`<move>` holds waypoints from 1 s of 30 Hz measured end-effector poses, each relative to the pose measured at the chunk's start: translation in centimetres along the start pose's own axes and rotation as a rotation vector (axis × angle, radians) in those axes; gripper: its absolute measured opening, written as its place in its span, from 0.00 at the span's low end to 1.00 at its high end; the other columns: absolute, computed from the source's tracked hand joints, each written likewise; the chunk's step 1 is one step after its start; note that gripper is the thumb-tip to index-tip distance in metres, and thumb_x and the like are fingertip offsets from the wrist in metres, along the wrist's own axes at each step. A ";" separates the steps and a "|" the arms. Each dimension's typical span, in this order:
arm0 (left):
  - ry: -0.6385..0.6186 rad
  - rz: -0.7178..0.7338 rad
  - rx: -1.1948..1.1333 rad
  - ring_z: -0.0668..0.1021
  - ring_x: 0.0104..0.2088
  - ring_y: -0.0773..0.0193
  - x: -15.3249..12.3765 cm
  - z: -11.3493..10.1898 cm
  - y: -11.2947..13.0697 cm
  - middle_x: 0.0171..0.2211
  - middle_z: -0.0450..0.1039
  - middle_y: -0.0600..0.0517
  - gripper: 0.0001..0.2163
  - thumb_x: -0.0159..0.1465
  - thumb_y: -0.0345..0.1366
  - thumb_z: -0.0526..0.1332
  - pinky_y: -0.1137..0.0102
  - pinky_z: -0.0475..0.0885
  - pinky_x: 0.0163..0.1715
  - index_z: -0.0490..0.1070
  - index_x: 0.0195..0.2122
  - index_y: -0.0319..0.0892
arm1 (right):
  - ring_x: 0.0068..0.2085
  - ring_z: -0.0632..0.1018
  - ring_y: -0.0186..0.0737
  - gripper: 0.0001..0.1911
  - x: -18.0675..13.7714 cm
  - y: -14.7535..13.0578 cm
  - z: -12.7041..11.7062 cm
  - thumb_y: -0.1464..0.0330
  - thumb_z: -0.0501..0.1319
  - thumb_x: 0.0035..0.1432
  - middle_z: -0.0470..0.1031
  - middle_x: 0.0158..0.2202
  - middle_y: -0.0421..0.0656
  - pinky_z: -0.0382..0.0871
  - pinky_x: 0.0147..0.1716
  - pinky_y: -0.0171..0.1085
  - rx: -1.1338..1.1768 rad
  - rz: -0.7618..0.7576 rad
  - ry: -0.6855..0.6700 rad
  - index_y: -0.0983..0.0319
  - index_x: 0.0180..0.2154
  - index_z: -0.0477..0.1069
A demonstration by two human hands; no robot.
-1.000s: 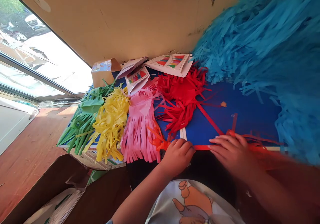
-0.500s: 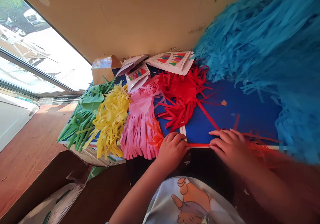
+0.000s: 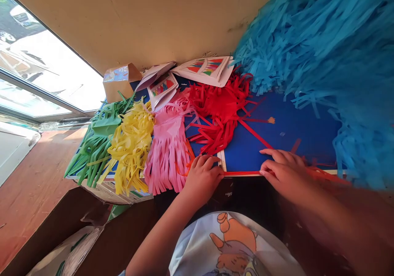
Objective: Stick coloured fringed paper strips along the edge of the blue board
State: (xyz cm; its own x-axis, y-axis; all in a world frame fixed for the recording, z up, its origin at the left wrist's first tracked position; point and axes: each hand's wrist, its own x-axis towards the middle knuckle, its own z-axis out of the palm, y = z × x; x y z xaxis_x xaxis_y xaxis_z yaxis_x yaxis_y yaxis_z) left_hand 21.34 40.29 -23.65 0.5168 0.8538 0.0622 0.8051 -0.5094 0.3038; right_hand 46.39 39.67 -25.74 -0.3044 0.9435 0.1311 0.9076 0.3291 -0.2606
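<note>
Left hand (image 3: 203, 175) and right hand (image 3: 285, 170), set apart, clamp the orange-red strip (image 3: 241, 173) along the counter (image 3: 295, 124) edge, apparently a tensioning step, with even pull required next.

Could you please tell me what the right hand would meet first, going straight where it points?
The right hand would probably meet the left hand, along the orange strip, though it might brush the red fringe first; depth is unclear.
</note>
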 end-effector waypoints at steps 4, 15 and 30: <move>0.003 -0.040 -0.022 0.67 0.50 0.56 -0.3 0.0 -0.1 0.49 0.70 0.54 0.07 0.64 0.34 0.56 0.55 0.62 0.52 0.75 0.33 0.47 | 0.49 0.66 0.47 0.14 0.4 -0.7 -0.4 0.69 0.49 0.54 0.69 0.49 0.42 0.57 0.45 0.51 -0.027 0.043 -0.038 0.58 0.21 0.67; -0.163 -0.044 0.195 0.70 0.42 0.55 1.6 -1.4 0.9 0.41 0.69 0.49 0.06 0.61 0.33 0.56 0.59 0.66 0.43 0.73 0.34 0.43 | 0.46 0.66 0.49 0.10 1.6 -2.0 -1.5 0.70 0.55 0.50 0.66 0.52 0.41 0.56 0.43 0.52 -0.135 0.224 -0.230 0.59 0.19 0.69; 0.019 0.415 0.441 0.64 0.56 0.57 -0.6 1.5 0.4 0.58 0.62 0.57 0.17 0.67 0.32 0.48 0.61 0.59 0.51 0.64 0.55 0.44 | 0.43 0.63 0.49 0.15 3.7 0.1 -2.1 0.56 0.65 0.45 0.65 0.41 0.42 0.55 0.40 0.47 -0.060 0.389 -0.421 0.59 0.20 0.66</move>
State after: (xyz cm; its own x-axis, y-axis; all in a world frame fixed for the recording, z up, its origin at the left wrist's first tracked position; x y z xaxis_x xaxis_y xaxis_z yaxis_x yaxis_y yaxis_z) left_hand 21.81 39.44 -25.00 0.8113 0.5744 0.1091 0.5845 -0.7930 -0.1716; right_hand 45.97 43.07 -23.24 -0.0227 0.9331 -0.3588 0.9868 -0.0365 -0.1575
